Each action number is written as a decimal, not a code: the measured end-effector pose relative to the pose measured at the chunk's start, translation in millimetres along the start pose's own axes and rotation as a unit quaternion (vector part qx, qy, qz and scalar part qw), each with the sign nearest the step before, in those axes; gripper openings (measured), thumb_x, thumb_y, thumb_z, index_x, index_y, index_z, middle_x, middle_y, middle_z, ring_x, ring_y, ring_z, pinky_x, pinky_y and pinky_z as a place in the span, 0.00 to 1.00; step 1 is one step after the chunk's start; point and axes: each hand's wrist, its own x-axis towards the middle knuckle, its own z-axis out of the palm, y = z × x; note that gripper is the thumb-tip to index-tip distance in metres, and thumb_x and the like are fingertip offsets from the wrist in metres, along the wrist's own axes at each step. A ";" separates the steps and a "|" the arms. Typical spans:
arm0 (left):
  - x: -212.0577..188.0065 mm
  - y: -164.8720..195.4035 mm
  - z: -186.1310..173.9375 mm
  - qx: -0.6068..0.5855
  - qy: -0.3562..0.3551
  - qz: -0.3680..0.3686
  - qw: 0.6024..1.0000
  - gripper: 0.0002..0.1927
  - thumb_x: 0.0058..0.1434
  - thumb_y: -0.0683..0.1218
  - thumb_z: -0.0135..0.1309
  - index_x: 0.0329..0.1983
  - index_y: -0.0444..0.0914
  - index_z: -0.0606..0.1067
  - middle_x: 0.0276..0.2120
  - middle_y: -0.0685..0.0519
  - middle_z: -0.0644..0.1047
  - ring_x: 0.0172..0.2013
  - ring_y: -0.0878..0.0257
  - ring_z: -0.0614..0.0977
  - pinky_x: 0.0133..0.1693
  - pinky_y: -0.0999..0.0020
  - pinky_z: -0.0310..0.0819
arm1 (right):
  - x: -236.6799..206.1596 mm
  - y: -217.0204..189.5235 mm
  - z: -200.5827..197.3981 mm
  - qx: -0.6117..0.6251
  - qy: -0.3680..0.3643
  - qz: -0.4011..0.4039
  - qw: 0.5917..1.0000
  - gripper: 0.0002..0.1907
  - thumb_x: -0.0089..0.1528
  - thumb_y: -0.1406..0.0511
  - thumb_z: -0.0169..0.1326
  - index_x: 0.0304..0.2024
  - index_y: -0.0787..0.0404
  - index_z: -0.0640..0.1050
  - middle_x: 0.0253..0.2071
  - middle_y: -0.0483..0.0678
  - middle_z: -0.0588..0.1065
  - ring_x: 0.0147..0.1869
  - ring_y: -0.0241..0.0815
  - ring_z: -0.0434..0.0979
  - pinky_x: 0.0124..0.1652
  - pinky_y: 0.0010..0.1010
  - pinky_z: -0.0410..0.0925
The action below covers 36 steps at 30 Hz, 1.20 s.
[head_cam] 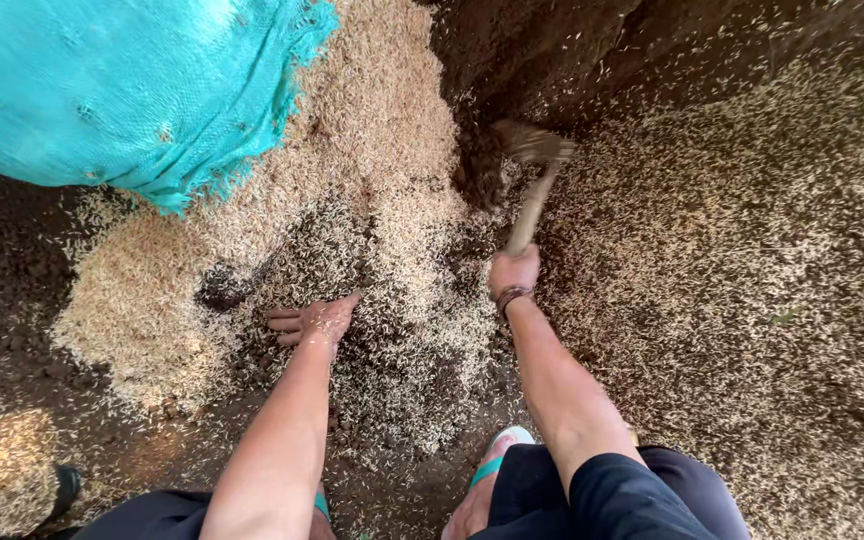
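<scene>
**A:** so what are the fingers doing here?

**B:** right hand (514,270) has its fingers clamped around the wooden handle of a small hoe (532,180), blade blurred, at the edge of the dark soil (512,60). Left hand (314,320) lies flat with fingers apart, pressed into the rice husks (392,180).

**A:** any packaging around?

**B:** just a teal woven sack (122,80) top left, frayed edge lying on the husk pile. No label visible. Husks spread across the ground on both sides; a sandalled foot (487,480) sits below.
</scene>
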 end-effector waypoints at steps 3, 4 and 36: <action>0.8 0.7 1.4 -0.005 -0.003 0.002 1.000 0.61 0.51 0.75 0.57 0.78 0.40 0.48 0.72 0.33 0.19 0.71 0.29 0.25 0.67 0.25 0.34 | 17.0 17.5 -53.2 -0.293 -0.035 -0.045 0.954 0.18 0.70 0.53 0.47 0.44 0.59 0.79 0.37 0.49 0.78 0.42 0.39 0.75 0.57 0.39 0.66; -0.5 1.7 1.8 0.000 -0.007 -0.004 1.000 0.61 0.51 0.75 0.56 0.78 0.41 0.47 0.72 0.34 0.18 0.71 0.29 0.25 0.67 0.24 0.33 | 26.1 21.4 -78.8 -0.296 -0.071 -0.043 0.952 0.25 0.71 0.47 0.42 0.47 0.60 0.78 0.37 0.49 0.78 0.41 0.39 0.76 0.55 0.38 0.67; -6.8 -17.9 1.2 0.028 0.007 0.020 0.999 0.62 0.49 0.79 0.55 0.77 0.41 0.51 0.72 0.32 0.19 0.71 0.28 0.26 0.68 0.28 0.30 | -42.7 -21.4 -56.5 0.695 0.112 0.085 0.705 0.17 0.60 0.73 0.50 0.52 0.65 0.66 0.34 0.48 0.73 0.27 0.36 0.74 0.25 0.28 0.73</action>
